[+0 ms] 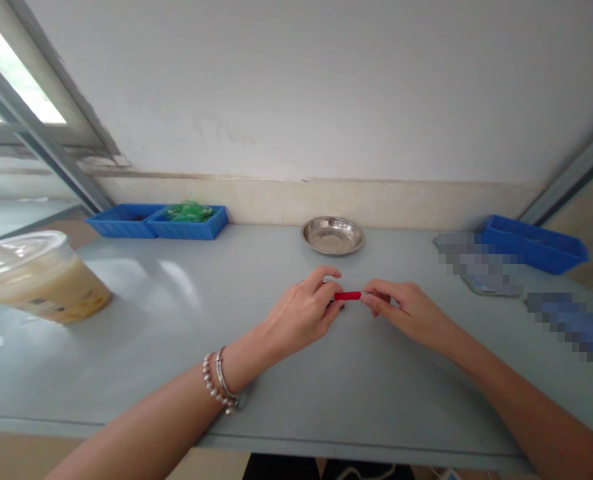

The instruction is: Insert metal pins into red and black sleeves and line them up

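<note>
My left hand (304,310) and my right hand (406,310) meet over the middle of the grey table (186,347). Between them is a small red tube-like part (347,295), held level just above the tabletop. The left fingers pinch its left end. The right fingertips pinch a thin metal tip sticking out of its right end. My left wrist wears a bead bracelet and a metal bangle. What the red part is exactly is too small to tell.
A steel dish (332,235) sits behind my hands. Two joined blue trays (159,222), one with green pieces, stand at the back left. Another blue tray (534,243) is back right. A lidded plastic cup of drink (39,277) stands at the left. Blurred items lie at right.
</note>
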A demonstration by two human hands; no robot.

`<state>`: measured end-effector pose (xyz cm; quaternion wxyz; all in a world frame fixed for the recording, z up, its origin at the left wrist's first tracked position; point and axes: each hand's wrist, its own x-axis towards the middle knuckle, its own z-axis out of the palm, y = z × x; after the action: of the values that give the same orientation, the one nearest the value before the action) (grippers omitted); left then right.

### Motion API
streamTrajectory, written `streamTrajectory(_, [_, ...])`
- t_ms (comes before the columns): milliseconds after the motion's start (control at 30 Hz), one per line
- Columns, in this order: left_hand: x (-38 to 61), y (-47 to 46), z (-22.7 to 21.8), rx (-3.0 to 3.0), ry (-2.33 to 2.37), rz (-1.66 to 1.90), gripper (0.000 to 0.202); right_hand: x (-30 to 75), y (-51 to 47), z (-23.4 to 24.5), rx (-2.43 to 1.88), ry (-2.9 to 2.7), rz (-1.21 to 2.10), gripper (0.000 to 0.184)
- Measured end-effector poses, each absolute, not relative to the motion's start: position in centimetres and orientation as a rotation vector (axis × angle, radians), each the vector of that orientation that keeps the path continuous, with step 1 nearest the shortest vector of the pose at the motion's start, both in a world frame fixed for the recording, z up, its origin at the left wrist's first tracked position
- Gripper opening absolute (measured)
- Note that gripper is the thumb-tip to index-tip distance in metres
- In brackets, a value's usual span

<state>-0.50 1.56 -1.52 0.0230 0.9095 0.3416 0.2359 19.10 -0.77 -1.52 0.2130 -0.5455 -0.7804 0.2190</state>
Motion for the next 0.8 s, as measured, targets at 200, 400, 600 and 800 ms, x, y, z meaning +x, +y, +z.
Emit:
streamTrajectory(200, [-1.6,4.1,-1.2,2.743,1.513,0.640,0.023,19.9,-0.6,-1.4,-1.628,-1.989,0.488,0.039])
streamTrajectory(400, [-2.8,6.8,-2.2,2.594,1.576,0.458,0.022,20.6,-0.3,-1.1,-1.779,-1.907,0.279,0.031])
streamTrajectory(600, [-3.1,7.6,-3.3,2.572,1.481,0.385,0.024,21.9,0.2,-1.8,-1.928,-1.964,0.106,0.020])
streamTrajectory(800, [-2.9,7.6,-3.3,2.570,1.410,0.381,0.029,22.2,0.6,-2.9,-2.019,-2.031,0.188,0.025])
